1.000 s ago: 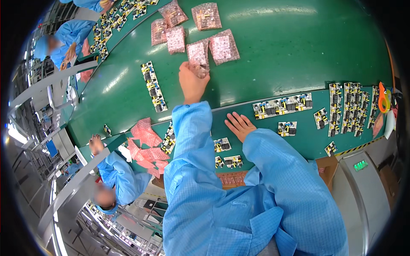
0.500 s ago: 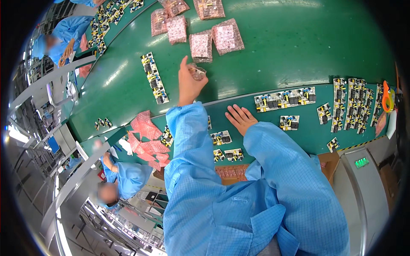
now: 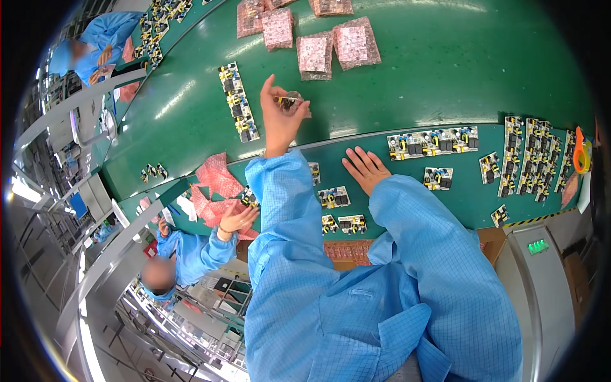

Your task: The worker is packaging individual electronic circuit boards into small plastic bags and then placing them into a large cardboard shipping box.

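Note:
My left hand [image 3: 280,126] is raised over the long green belt, its thumb and fingers closed around a small circuit board in a clear bag [image 3: 290,104]. Part of that board is hidden by the fingers and the plastic. With fingers stretched out, my right hand [image 3: 366,170] lies flat near the back edge of the nearer green bench, holding nothing. To its right is a strip of circuit boards [image 3: 433,143] with black, blue and yellow parts. Another board strip [image 3: 239,102] lies on the belt left of my left hand. Beyond it are several pink bubble-wrap packets [image 3: 314,57].
Single boards [image 3: 334,197] lie beside my sleeves, and several upright board strips [image 3: 536,156] fill the right end, near an orange-and-yellow tape dispenser [image 3: 580,153]. At left, a co-worker's hand [image 3: 237,220] reaches to loose pink bags [image 3: 217,176]. A cardboard box [image 3: 347,251] sits below the bench.
My left hand has shifted slightly left over the belt with the bagged board, which now shows more clearly. The co-worker at left has stretched a hand to the pink bags. My right hand stays flat.

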Demonstrator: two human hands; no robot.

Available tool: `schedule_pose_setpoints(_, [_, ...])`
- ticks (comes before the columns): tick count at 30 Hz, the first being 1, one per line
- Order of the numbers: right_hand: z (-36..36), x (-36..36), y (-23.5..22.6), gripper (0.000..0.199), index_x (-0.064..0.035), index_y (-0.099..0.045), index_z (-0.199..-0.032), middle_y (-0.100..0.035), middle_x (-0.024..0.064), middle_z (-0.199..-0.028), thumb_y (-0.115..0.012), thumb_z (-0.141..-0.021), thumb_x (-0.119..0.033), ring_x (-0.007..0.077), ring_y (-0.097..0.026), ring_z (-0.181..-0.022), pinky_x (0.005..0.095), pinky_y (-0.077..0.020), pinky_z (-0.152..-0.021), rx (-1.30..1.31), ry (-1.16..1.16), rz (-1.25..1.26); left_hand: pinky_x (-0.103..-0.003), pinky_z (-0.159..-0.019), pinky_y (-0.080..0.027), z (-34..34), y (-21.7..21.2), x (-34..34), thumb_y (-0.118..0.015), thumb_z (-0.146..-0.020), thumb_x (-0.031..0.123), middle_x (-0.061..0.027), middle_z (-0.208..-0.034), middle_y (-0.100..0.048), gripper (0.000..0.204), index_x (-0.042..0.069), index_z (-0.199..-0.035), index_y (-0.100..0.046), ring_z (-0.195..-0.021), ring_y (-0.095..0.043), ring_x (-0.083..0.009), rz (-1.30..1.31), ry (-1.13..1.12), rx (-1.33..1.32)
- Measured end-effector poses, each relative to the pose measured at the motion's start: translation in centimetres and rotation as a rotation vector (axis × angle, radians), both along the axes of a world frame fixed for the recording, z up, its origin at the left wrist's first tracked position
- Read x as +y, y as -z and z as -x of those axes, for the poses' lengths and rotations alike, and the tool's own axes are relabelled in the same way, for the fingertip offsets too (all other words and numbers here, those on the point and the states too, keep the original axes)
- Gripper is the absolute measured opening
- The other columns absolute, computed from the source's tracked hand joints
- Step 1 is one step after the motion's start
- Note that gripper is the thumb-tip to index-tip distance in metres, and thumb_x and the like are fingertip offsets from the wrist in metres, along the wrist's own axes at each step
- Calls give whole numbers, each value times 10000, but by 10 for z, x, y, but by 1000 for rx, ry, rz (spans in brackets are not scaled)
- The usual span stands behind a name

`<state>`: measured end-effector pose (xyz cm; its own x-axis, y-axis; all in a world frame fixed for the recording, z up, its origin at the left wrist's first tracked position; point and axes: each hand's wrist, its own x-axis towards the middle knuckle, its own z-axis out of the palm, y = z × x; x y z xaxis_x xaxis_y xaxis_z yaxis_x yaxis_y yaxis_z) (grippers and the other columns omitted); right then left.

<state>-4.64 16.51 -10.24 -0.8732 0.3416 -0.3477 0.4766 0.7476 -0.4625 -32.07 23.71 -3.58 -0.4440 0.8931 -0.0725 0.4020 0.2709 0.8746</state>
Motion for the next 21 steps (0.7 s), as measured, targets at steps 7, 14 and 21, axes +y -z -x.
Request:
schedule_pose_setpoints(7, [0, 0, -1, 690, -208, -109, -1543, -16, 19, -1624, -377, -924, -63, 208, -37, -1496, 377, -38, -1202, -2, -3, 0, -251, -707, -487, 9, 15, -2, -742, -806, 50, -49, -1017, -466, 615, 30, -1323, -410, -843, -535, -129, 82, -3, -74])
schedule_pose_setpoints(14, [0, 4, -6, 700, -217, -98, -1544, -14, 17, -1624, -384, -924, -61, 202, -39, -1496, 372, -49, -1204, -67, -30, 18, -204, -670, -397, 21, 23, 5, -526, -947, 134, 5, -862, -569, 193, 20, -1085, -599, -766, -511, -61, 67, -149, -368])
schedule_pose_setpoints(21, [0, 2, -4, 698, -206, -125, -1541, -25, 25, -1624, -396, -914, -63, 211, -49, -1495, 379, -40, -1203, -26, -14, -12, -214, -665, -406, 30, 24, 9, -526, -938, 111, -10, -823, -624, 149, 9, -918, -633, -752, -516, -61, 170, -150, -414])
